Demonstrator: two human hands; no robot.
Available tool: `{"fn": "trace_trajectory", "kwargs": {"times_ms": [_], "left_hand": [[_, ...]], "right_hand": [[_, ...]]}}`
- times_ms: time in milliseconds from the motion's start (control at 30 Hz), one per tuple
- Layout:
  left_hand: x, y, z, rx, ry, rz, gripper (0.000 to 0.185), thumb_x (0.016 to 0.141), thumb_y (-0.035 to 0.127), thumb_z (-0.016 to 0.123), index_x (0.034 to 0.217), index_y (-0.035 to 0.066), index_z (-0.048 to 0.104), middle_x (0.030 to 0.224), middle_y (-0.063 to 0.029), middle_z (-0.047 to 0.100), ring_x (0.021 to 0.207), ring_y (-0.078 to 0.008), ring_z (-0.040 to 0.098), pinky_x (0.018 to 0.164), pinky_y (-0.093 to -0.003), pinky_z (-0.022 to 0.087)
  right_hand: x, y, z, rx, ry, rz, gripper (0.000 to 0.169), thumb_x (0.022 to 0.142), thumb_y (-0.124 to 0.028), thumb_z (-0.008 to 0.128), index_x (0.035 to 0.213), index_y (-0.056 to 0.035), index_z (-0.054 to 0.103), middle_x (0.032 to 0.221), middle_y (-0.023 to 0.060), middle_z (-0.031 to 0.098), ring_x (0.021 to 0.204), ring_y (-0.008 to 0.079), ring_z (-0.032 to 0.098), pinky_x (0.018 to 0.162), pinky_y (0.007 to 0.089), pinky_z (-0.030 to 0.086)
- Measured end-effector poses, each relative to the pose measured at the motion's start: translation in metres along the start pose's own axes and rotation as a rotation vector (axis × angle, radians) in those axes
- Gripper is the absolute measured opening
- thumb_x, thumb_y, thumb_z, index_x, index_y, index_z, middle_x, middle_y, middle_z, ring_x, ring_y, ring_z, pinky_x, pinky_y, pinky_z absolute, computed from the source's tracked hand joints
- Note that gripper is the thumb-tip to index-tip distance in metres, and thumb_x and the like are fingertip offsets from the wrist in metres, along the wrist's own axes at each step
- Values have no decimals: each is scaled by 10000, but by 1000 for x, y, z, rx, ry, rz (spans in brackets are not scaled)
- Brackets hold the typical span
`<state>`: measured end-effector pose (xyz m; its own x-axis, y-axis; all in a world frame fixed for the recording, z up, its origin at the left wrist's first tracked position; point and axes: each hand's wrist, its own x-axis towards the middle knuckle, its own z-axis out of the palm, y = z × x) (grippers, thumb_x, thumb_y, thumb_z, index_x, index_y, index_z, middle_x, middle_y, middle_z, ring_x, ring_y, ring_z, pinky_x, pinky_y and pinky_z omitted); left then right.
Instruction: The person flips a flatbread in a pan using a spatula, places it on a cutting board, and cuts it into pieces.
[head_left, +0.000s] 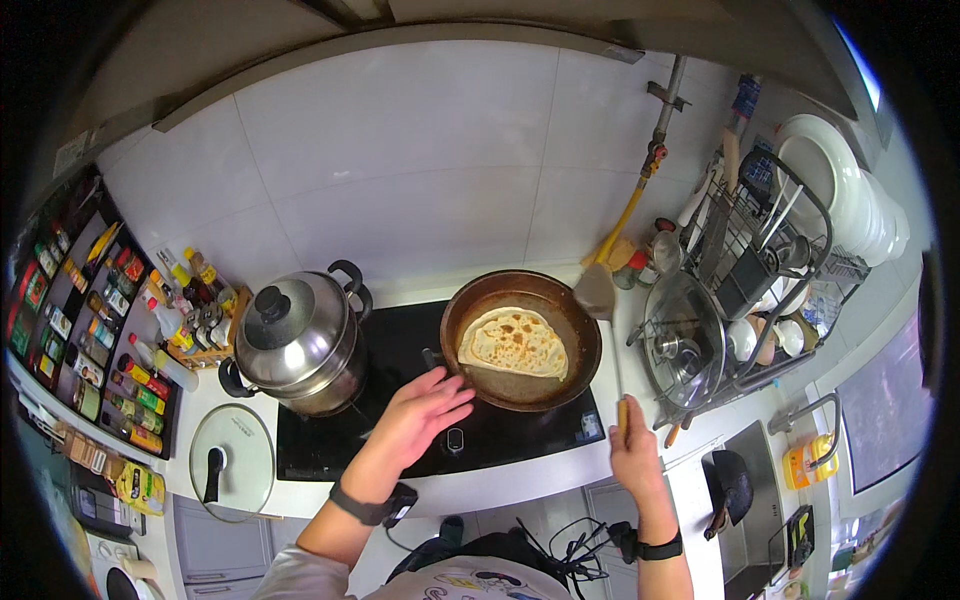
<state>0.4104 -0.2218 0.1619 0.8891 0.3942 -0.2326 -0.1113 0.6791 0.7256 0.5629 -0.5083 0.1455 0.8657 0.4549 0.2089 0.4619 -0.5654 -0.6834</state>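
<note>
A round brown frying pan (525, 396) sits on the right part of the black cooktop (420, 450). In it lies a folded half-round flatbread (514, 343) with browned spots. My left hand (427, 412) is beside the pan's lower left edge, fingers apart, holding nothing. My right hand (636, 448) grips the yellow handle of a metal spatula (596, 292), whose broad blade is at the pan's right rim, apart from the bread. Whether the blade touches the rim I cannot tell.
A lidded steel steamer pot (300, 345) stands on the cooktop's left. A glass lid (232, 465) lies on the counter at left, near seasoning bottles (176, 322). At right are another glass lid (684, 341), a dish rack (806, 281) and a sink (757, 487). Black cables (574, 547) hang before me.
</note>
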Motion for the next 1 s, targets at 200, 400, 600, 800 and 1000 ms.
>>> {"fn": "trace_trajectory", "kwargs": {"times_ms": [200,400,600,800,1000], "left_hand": [[-54,-19,-44,126,121,-2,457,897,45,538,1317,-57,392,1283,-288,498,1129,-400,558,951,-460,480],[-73,-25,-64,324,172,-39,367,926,108,538,1266,-16,476,1170,-237,600,1028,-337,628,856,-398,525],[-71,-30,-48,446,105,-101,335,937,115,530,1244,-14,490,1133,-223,619,961,-306,647,812,-378,536],[-54,-51,-34,563,-49,-195,341,930,120,541,1245,-1,490,1102,-198,632,920,-272,656,757,-346,550],[-38,-84,-2,638,-221,-266,304,938,127,533,1220,19,498,1063,-161,639,861,-221,660,699,-304,548]], "right_hand": [[-20,91,9,-49,22,138,505,860,-65,556,1334,-37,383,833,312,613,807,481,609,690,479,493],[-34,151,53,273,-74,497,489,898,-117,555,1358,-104,392,721,163,609,481,256,579,448,382,468],[-26,192,86,546,-73,619,532,945,-238,500,1436,-127,328,618,37,506,424,129,454,363,281,356],[-40,182,76,-140,-122,303,610,856,-394,569,1345,-59,424,1142,260,579,1051,382,568,914,438,462],[-169,181,-48,-211,59,472,432,861,-326,588,1199,-55,577,1150,196,592,1089,369,547,939,426,448]]}}
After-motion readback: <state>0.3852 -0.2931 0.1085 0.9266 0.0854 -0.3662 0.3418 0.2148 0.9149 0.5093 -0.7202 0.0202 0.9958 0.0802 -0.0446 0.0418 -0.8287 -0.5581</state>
